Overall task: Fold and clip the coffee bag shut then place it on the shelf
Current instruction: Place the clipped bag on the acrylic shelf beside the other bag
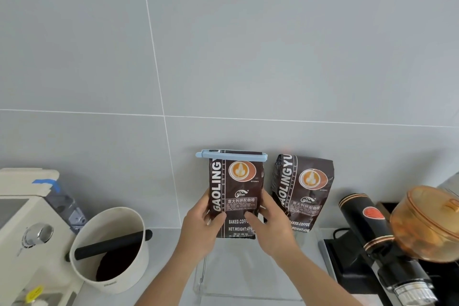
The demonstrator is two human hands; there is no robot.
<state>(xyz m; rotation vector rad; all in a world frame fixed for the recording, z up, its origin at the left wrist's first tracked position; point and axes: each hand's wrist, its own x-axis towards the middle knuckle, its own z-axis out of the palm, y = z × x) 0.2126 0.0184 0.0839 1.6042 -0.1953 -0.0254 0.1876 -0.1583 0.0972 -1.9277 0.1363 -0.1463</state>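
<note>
A dark brown coffee bag (pixel 236 189) stands upright on a clear acrylic shelf (pixel 223 268) against the grey tiled wall. A light blue clip (pixel 231 155) lies clamped across its folded top. My left hand (pixel 201 228) grips the bag's left edge, thumb on the front. My right hand (pixel 270 226) holds its right edge, thumb also on the front. A second, unclipped coffee bag (pixel 301 191) leans just to the right on the same shelf.
A white knock box (pixel 111 251) with a black bar and coffee grounds sits at left, beside a cream espresso machine (pixel 24 228). A black grinder (pixel 367 228) with an amber hopper (pixel 427 223) stands at right.
</note>
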